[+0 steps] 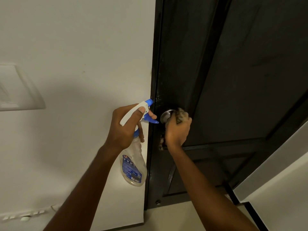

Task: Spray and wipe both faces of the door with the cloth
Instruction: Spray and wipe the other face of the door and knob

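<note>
Cloth on knob, bottle held ready

Obs. 1: The left hand [126, 127] is curled round the neck of the bottle [133, 165]. The thumb lies on the white spray head and the forefinger rests along the top of the blue trigger [152, 121]. The bottle hangs base-down and a little tilted, in front of the wall [83, 47], just beside the door's edge. It is clear plastic with a blue label. The blue nozzle [149, 102] points toward the door [233, 80].

Obs. 2: The right hand [178, 130] is closed over the bunched cloth [182, 115], fingers wrapped round it and knuckles toward the camera. The cloth is pressed against the door at the knob [166, 115]. Part of it sticks out above the fingers, touching the knob's right side, and a further bit shows below the wrist, against the door's edge. The cloth is pale and mottled.

Obs. 3: The door is dark and panelled, and the face toward the camera is the one being touched. The metal knob sits near its left edge, partly covered by hand and cloth. Pale specks show on the edge above the knob.

Obs. 4: A white switch plate [16, 87] is on the wall at far left, well apart from the hands. The pale floor [175, 214] shows below the door
</note>
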